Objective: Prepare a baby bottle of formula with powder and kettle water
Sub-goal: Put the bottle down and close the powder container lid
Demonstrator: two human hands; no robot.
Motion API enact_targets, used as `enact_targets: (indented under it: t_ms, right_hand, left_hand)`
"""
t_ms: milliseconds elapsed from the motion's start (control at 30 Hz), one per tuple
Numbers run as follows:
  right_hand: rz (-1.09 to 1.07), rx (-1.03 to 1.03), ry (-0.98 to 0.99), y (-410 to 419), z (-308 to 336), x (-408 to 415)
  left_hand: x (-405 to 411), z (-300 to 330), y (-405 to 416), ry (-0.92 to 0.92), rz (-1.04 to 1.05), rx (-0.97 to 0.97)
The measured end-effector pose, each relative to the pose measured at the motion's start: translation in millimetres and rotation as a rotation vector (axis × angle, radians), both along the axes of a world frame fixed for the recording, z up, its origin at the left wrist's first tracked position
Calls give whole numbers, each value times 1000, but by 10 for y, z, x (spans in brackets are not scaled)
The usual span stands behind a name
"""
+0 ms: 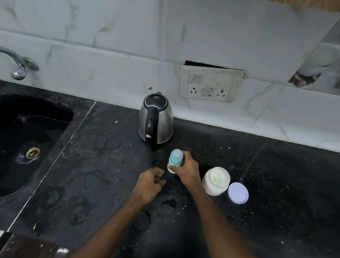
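Right hand (187, 171) clamped on upright bottle (175, 160), cap up; left hand (150, 182) loosely curled, empty, just beside. Kettle (156, 120) straight behind.

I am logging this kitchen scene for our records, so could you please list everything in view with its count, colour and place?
kettle: one, steel with black lid and handle, at the back of the counter by the wall.
baby bottle: one, white body with blue cap, upright in front of the kettle.
powder jar: one, clear with pale powder, open, right of the bottle.
jar lid: one, white, flat on the counter beside the jar.
counter: one, black, speckled.
sink: one, black, left.
tap: one, chrome, above the sink.
socket panel: one, white, on the wall.
left hand: one, empty, fingers curled, near the bottle.
right hand: one, gripping the bottle.
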State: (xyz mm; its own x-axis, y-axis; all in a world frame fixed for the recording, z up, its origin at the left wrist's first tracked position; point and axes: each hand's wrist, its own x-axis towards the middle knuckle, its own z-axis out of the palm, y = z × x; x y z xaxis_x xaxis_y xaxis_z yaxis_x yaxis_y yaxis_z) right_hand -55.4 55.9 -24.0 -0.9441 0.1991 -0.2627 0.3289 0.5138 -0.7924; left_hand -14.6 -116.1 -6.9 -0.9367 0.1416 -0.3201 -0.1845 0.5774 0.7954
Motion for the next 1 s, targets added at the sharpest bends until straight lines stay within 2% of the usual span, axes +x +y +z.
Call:
enact_targets:
  t_ms: [400, 567, 700, 800, 867, 1000]
  right_hand:
    - [113, 129, -67, 1, 47, -46]
    - [188, 129, 14, 133, 138, 7]
    - [48, -106, 188, 417, 456, 148]
    - [-67, -28, 348, 803, 711, 267]
    - [-119, 5, 384, 1097, 799, 355]
    - [-179, 154, 258, 1607, 706, 566]
  left_hand:
    - [39, -24, 131, -3, -46, 14]
    - [64, 25, 247, 12, -60, 28]
    - [112, 63, 477, 54, -37, 60]
    - [154, 78, 726, 70, -51, 116]
    - [182, 116, 912, 77, -76, 148]
    - [184, 125, 1229, 69, -152, 189]
